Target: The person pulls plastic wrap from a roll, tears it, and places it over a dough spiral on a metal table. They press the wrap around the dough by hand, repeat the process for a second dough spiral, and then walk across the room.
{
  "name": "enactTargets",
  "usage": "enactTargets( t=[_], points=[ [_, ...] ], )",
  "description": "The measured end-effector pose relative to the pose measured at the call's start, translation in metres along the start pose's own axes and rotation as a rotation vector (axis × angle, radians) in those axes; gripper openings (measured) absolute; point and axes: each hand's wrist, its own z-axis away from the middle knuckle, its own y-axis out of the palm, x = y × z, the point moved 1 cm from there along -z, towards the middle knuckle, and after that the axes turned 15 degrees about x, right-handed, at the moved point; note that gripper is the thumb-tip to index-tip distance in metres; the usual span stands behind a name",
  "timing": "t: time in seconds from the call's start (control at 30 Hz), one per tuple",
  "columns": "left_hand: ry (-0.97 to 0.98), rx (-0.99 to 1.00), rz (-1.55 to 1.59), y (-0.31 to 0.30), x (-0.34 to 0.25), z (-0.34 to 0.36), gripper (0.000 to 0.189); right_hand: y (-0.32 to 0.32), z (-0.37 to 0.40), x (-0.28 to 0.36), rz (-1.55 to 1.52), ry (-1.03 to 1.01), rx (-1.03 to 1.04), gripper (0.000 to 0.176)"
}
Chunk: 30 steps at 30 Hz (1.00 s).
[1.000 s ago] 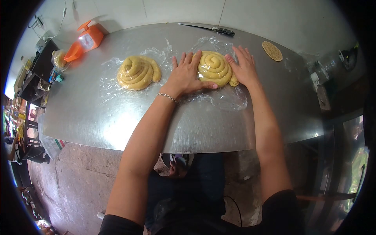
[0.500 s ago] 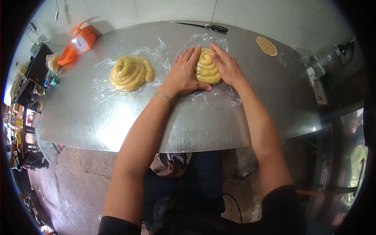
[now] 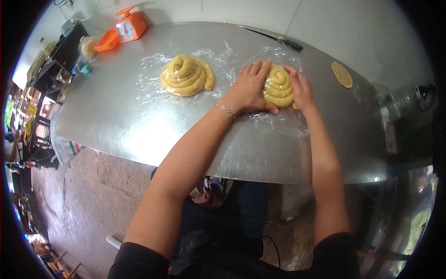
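Note:
Between my two hands lies a yellow dough coil (image 3: 278, 87), wound in a spiral under clear, shiny plastic wrap (image 3: 283, 122). My left hand (image 3: 252, 90) cups its left side, with the fingers long and close together at the far edge and the thumb at the near edge. Against the right side curves my right hand (image 3: 303, 93), its fingertips on the coil's upper right edge. A second dough coil (image 3: 185, 76), with a raised centre and a loose end on its right, rests to the left on more plastic wrap (image 3: 149, 74).
At the back left of the metal table (image 3: 223, 149) stands an orange kitchen scale (image 3: 131, 27) with an orange tray (image 3: 108, 40). A knife (image 3: 290, 43) lies along the back edge. A thin tan oval piece (image 3: 342, 74) is at the right. A clear bottle (image 3: 399, 103) is beyond it.
The camera view has turned, so the table's things appear further right. My right fingers have slid from the coil's top toward its right edge, and more of the spiral shows.

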Motion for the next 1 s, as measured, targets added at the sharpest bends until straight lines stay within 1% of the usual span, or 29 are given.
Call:
enactTargets(
  t=[0.03,0.07,0.17,0.2,0.27,0.3,0.33,0.37,0.4,0.43,0.47,0.5,0.53,0.6,0.7,0.8,1.0],
  points=[
    [0.007,0.005,0.007,0.001,0.001,0.001,0.151,0.000,0.000,0.000,-0.016,0.027,0.045,0.077],
    [0.044,-0.003,0.011,0.000,0.003,0.003,0.148,0.001,0.000,0.001,-0.060,0.030,0.036,0.077],
    [0.147,-0.188,-0.020,-0.013,-0.008,0.009,0.142,-0.001,-0.001,-0.010,-0.042,-0.042,-0.033,0.077],
    [0.159,-0.256,0.025,-0.022,-0.010,0.010,0.127,-0.004,-0.001,-0.012,-0.010,-0.067,-0.056,0.076],
    [0.150,-0.407,0.012,-0.047,-0.007,0.010,0.115,-0.009,0.000,-0.019,-0.032,-0.059,-0.101,0.067],
    [0.114,-0.484,-0.021,-0.062,-0.001,0.019,0.109,-0.010,-0.004,-0.043,-0.008,-0.101,-0.098,0.060],
    [0.054,-0.537,-0.054,-0.075,0.008,0.028,0.102,-0.010,-0.011,-0.061,0.020,-0.072,-0.086,0.045],
    [-0.018,-0.594,-0.103,-0.085,0.019,0.034,0.095,-0.007,-0.016,-0.074,-0.099,-0.107,-0.080,0.047],
    [-0.092,-0.623,-0.175,-0.090,0.034,0.040,0.093,-0.010,-0.017,-0.074,0.139,-0.113,-0.074,0.059],
    [-0.194,-0.590,-0.131,-0.097,0.045,0.049,0.093,-0.018,-0.023,-0.094,0.128,-0.082,-0.053,0.047],
    [-0.271,-0.622,-0.127,-0.093,0.064,0.054,0.090,-0.029,-0.041,-0.163,0.056,-0.187,-0.065,0.047],
    [-0.349,-0.600,-0.169,-0.092,0.080,0.063,0.088,-0.031,-0.046,-0.156,0.020,-0.123,-0.050,0.062],
    [-0.402,-0.573,-0.185,-0.090,0.090,0.071,0.086,-0.029,-0.046,-0.147,-0.108,-0.086,-0.056,0.067],
    [-0.510,-0.518,-0.197,-0.078,0.101,0.091,0.087,-0.027,-0.038,-0.127,-0.122,-0.098,-0.042,0.074],
    [-0.452,-0.526,0.015,-0.073,0.096,0.112,0.091,-0.029,-0.035,-0.120,-0.083,-0.065,-0.035,0.076],
    [-0.503,-0.588,0.041,-0.072,0.094,0.119,0.097,-0.027,-0.037,-0.118,-0.088,-0.107,-0.001,0.077],
    [-0.477,-0.601,0.059,-0.068,0.093,0.126,0.115,-0.023,-0.036,-0.112,-0.174,-0.074,-0.029,0.077]
  ],
)
